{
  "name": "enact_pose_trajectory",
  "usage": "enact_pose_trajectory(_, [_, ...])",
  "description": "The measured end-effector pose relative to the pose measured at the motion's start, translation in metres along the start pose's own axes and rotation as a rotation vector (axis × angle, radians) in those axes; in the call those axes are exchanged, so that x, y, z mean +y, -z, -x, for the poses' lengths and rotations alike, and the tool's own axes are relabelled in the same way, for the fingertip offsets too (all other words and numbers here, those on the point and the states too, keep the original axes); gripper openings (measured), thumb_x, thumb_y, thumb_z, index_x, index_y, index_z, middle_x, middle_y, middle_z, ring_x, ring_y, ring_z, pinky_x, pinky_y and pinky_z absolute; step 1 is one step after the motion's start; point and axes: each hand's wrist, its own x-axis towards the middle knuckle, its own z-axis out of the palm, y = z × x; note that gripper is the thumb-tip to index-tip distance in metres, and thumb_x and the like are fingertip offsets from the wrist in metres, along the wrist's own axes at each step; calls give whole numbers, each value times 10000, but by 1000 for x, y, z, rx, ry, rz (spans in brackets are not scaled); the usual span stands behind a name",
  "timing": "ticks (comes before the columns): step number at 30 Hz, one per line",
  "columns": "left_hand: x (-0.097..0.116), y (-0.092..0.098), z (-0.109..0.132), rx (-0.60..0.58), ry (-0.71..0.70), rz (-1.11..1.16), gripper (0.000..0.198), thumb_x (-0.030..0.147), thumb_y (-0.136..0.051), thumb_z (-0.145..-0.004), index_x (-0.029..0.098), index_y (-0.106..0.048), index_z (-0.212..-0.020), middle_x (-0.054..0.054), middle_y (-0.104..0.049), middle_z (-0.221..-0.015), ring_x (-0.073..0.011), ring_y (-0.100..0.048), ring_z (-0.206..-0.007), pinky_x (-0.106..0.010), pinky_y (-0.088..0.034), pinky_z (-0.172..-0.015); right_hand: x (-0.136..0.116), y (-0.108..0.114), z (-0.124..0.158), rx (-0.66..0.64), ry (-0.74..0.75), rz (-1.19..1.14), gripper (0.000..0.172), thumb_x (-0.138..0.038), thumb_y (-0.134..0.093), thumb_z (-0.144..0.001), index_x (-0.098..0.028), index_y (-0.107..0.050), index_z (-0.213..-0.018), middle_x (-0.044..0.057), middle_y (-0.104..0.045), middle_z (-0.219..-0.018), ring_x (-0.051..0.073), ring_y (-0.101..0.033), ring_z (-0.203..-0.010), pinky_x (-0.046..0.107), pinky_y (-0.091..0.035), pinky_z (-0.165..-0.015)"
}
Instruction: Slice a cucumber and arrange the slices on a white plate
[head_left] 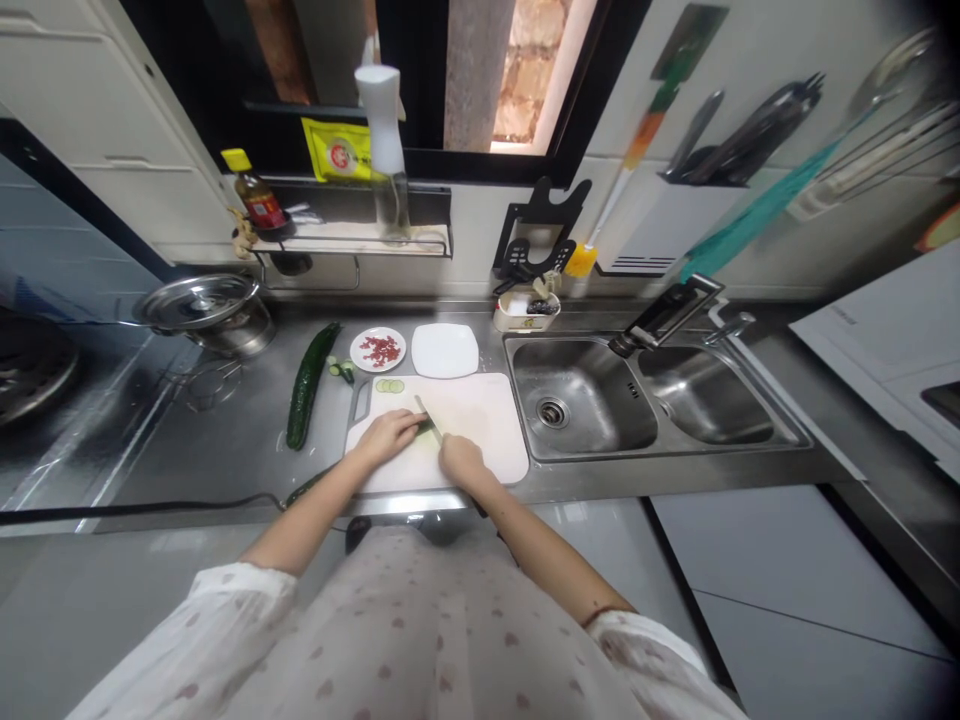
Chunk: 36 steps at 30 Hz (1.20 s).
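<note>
A white cutting board (491, 430) lies on the steel counter. My right hand (460, 460) is closed round the handle of a kitchen knife (430, 420), its blade pointing up and left over the board. Beside the blade, my left hand (388, 436) presses its fingers on a dark green piece of cucumber (425, 425), mostly hidden by the fingers. Thin cucumber slices (389, 386) lie overlapped near the board's upper left corner. Left of the board is a whole cucumber (310, 388), with small cucumber chunks (340, 369) close by.
Behind the board stand a small plate (357, 352) of chopped red bits and a white square plate (445, 350). A double sink (585, 448) adjoins on the right. A lidded steel pot (240, 325) stands at left. A cable (187, 507) crosses the counter's front edge.
</note>
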Motion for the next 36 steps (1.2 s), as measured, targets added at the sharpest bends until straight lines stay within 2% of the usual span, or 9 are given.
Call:
enact_pose_trajectory(12, [2, 1, 0, -2, 13, 3, 379, 249, -449, -919, 253, -606, -1264, -53, -657, -1071, -184, -607, -998, -309, -466, -911, -15, 13, -22, -22, -33, -64, 370, -145, -397, -902, -117, -615, -1201, 169, -671, -1128, 240, -625, -1079, 309, -470, -852])
enact_pose_trajectory(28, [4, 1, -1, -9, 28, 23, 378, 269, -439, -929, 268, -603, -1270, -51, -660, -1046, -179, -611, -958, -300, -467, -882, 8, -1, 13, -48, -10, 31, 304, -112, -385, -894, -115, -607, -1102, 169, -681, -1047, 234, -653, -982, 307, -472, -780])
enact_pose_trajectory(36, [4, 2, -1, -15, 35, 27, 388, 262, -436, -929, 269, -589, -1286, -50, -657, -1016, -175, -611, -937, -293, -466, -865, 6, 1, 10, -51, -15, 28, 320, -99, -386, -893, -112, -598, -1131, 174, -675, -1062, 236, -644, -1015, 308, -471, -796])
